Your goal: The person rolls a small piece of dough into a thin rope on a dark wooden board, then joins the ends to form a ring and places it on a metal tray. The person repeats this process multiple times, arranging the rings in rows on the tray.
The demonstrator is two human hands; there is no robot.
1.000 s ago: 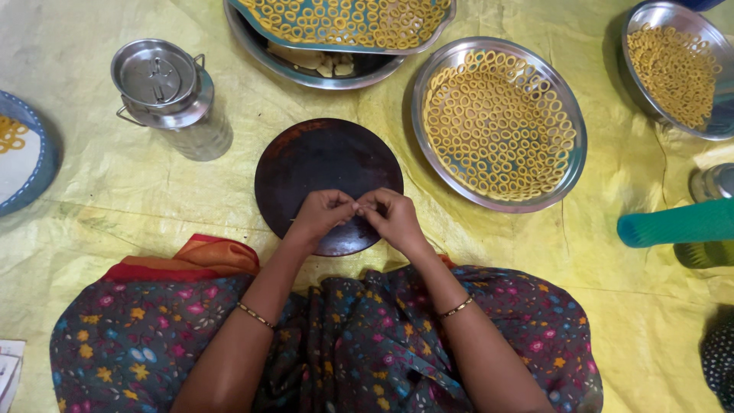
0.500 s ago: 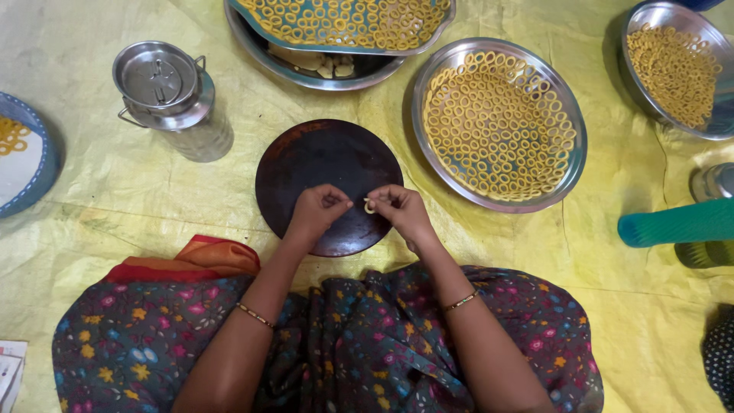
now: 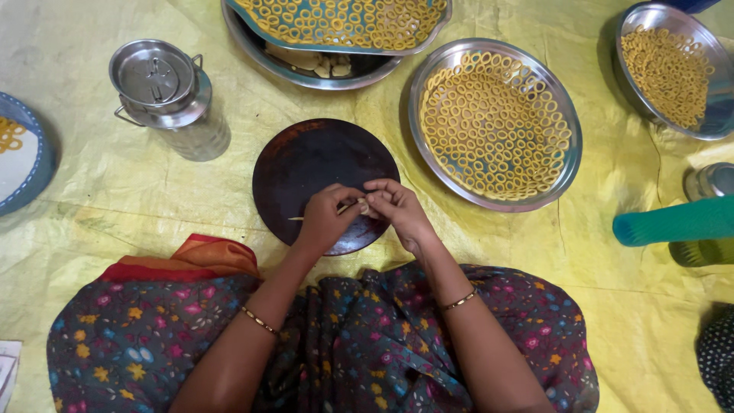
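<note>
While trays of rings [image 3: 495, 122] sit full, my left hand [image 3: 325, 222] and right hand [image 3: 396, 210] pinch what looks like another dough strand [image 3: 329, 211], unshaped, over the dark board [image 3: 306, 164].

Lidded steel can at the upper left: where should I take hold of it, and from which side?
Judging by shape, grip the lidded steel can by its wire side handles, one showing at its left edge, coming straight down from above; it stands upright with free space around it.

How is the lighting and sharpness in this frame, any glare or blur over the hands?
Head view: soft, even light with faint shadows; the steel can and steel plate show mild glare at their rims. The left hand and right hand over the dark round board are sharp, without motion blur; slight wide-angle bending at the edges.
</note>
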